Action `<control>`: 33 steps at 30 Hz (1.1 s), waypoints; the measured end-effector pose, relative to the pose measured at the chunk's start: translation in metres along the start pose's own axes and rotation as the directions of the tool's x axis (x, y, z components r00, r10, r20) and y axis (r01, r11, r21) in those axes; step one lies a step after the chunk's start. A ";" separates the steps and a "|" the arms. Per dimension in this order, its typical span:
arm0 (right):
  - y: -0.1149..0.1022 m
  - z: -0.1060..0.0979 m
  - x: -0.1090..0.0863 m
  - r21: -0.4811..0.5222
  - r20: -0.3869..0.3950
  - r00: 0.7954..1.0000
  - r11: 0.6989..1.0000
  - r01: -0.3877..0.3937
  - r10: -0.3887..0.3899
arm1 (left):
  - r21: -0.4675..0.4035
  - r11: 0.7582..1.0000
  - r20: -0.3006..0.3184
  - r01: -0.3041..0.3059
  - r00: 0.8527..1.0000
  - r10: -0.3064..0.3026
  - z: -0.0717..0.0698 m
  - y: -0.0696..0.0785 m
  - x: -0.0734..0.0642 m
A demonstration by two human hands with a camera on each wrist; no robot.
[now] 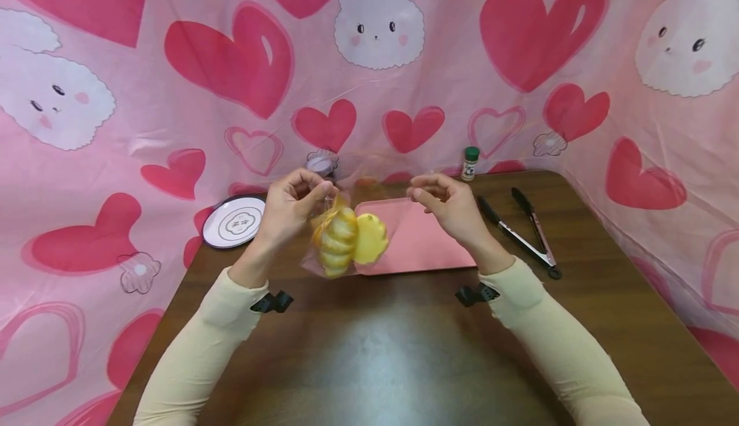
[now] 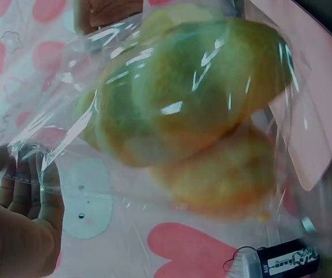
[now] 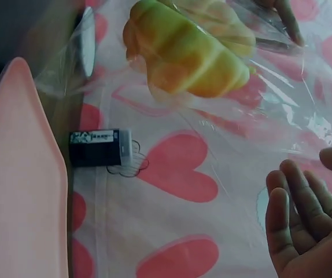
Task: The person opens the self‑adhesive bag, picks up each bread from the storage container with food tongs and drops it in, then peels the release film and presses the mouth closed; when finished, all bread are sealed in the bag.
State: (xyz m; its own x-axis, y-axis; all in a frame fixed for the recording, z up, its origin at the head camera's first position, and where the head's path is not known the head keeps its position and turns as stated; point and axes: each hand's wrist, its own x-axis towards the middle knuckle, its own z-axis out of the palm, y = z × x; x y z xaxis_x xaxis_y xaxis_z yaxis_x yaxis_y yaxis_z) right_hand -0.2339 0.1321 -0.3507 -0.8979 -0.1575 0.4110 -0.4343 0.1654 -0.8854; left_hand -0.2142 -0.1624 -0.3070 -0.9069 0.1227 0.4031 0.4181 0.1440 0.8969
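Note:
A clear plastic bag [image 2: 96,168] hangs above the table with breads inside. In it are a croissant-shaped bread [image 1: 337,241], a yellow scalloped piece [image 1: 371,238] beside it, and a golden-brown rounded bread [image 2: 218,179] seen through the film in the left wrist view. My left hand [image 1: 293,204] pinches the bag's upper edge, and film runs across its fingers. Opposite it, my right hand [image 1: 449,206] is raised near the bag's other side. In the right wrist view its fingers are loosely bent, and a gap separates them from the thumb.
A pink tray [image 1: 427,237] lies behind the bag. Black-tipped tongs [image 1: 531,240] rest spread on the right. A white plate [image 1: 233,222] sits at the left edge. At the back stand a green-capped shaker bottle [image 1: 469,163] and a dark container with a pale lid [image 1: 320,166].

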 end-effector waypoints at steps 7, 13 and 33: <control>-0.004 -0.001 0.004 0.035 -0.095 0.995 0.999 0.032 -0.029 | -0.014 1.000 -0.016 -0.015 1.000 0.015 -0.003 -0.001 0.000; -0.012 -0.007 0.006 0.118 -0.161 0.983 0.987 0.109 -0.089 | -0.013 0.999 0.030 -0.045 0.999 0.045 -0.007 -0.002 0.001; -0.018 -0.015 0.004 0.225 -0.172 0.984 0.971 0.079 -0.041 | -0.102 0.987 -0.022 -0.120 0.993 0.118 -0.002 0.007 -0.003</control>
State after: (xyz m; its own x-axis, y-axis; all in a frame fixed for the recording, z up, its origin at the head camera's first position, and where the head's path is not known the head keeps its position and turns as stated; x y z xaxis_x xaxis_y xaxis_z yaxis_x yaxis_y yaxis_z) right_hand -0.2308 0.1431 -0.3294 -0.8784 0.0054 0.4778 -0.4770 -0.0704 -0.8761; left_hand -0.2086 -0.1643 -0.3018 -0.8520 0.1176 0.5102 0.5164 0.0269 0.8560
